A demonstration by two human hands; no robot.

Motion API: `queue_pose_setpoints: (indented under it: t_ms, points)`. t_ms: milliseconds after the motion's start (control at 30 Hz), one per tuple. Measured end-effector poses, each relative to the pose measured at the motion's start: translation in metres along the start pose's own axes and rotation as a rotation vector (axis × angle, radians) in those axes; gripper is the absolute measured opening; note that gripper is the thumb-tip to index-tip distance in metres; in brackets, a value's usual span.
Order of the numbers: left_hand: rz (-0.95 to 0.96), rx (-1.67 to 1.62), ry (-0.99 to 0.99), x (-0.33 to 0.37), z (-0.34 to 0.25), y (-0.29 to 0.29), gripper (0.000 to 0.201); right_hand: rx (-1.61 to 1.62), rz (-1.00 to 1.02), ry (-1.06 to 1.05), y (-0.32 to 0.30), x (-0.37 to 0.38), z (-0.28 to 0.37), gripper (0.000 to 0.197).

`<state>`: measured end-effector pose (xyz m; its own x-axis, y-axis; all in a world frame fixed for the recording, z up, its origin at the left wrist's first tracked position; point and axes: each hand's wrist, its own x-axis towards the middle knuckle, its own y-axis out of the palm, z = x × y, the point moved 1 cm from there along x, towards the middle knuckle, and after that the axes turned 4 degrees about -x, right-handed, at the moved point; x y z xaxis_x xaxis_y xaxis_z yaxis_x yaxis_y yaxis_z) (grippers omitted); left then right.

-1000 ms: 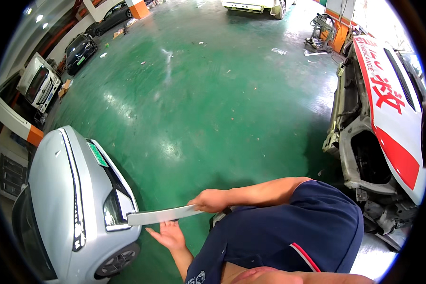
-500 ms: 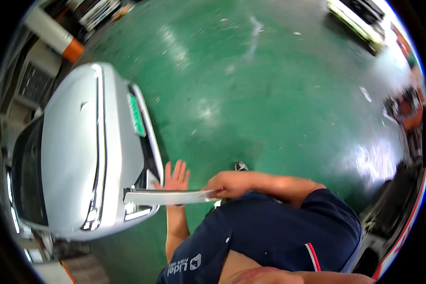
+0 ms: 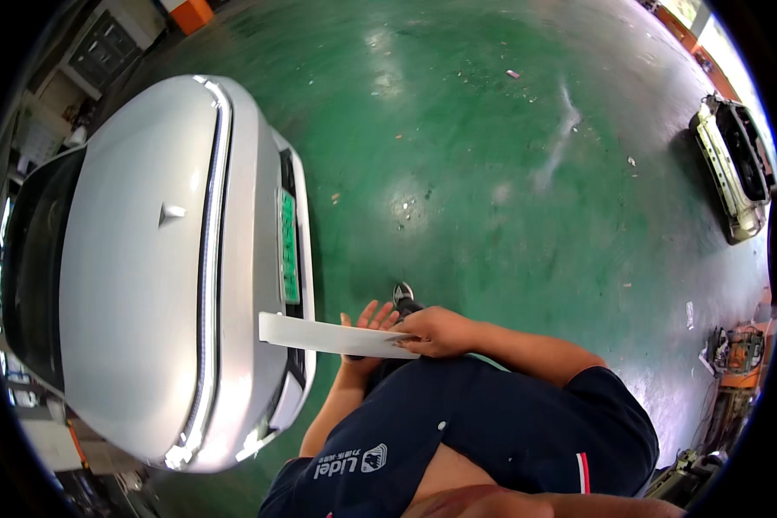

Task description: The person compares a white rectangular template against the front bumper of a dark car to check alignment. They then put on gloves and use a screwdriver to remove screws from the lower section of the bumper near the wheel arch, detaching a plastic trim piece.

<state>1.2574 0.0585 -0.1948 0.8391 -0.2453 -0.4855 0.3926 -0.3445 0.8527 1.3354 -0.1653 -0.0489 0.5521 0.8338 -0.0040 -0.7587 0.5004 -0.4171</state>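
A long, thin, slightly curved silver-white panel strip (image 3: 332, 331) lies across in front of my body. My right hand (image 3: 440, 331) grips its right end between thumb and fingers. Behind the strip, my left hand (image 3: 373, 318) is open, its fingers apart and its palm partly hidden by the strip; whether it touches the strip I cannot tell. The strip's free left end overlaps the rear of a silver car (image 3: 138, 233) in this view; I cannot tell if they touch. A green licence plate (image 3: 288, 246) sits on the car's bumper.
Green painted floor (image 3: 492, 190) spreads ahead, with small litter on it. At the far right lies a removed car-body part (image 3: 727, 168). Equipment with an orange base (image 3: 738, 367) stands at the right edge. An orange-bottomed pillar (image 3: 190, 15) is at the far left.
My view has turned, and the car and floor objects have shifted in it. The strip has drawn in toward my body with my right hand; my left hand stays open, now closer to the right hand.
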Motion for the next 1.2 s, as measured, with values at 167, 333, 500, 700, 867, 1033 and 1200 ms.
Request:
queue_pose_setpoints:
  t_ms: [167, 333, 500, 700, 867, 1033, 1200]
  points:
    - [-0.222, 0.271, 0.071, 0.165, -0.090, 0.048, 0.062, -0.073, -0.222, 0.175, -0.134, 0.096, -0.055, 0.031]
    - [-0.231, 0.764, 0.094, 0.307, -0.194, 0.153, 0.039, 0.514, -0.478, 0.261, -0.263, 0.195, -0.108, 0.028]
    - [-0.159, 0.649, 0.259, 0.428, -0.288, 0.230, 0.060, 0.682, -0.465, 0.355, -0.374, 0.305, -0.198, 0.029]
    - [-0.207, 0.420, 0.485, 0.572, -0.395, 0.280, 0.068, 0.523, -0.076, 0.277, -0.510, 0.493, -0.276, 0.034]
    - [-0.243, 0.295, 0.609, 0.665, -0.485, 0.295, 0.061, 0.339, 0.098, 0.156, -0.610, 0.656, -0.308, 0.036]
    - [-0.175, 0.190, 0.627, 0.774, -0.597, 0.291, 0.049, 0.613, 0.213, 0.390, -0.668, 0.774, -0.374, 0.044]
    - [-0.075, 0.164, 0.557, 0.881, -0.745, 0.327, 0.075, 0.824, -0.067, 0.376, -0.708, 0.891, -0.423, 0.066]
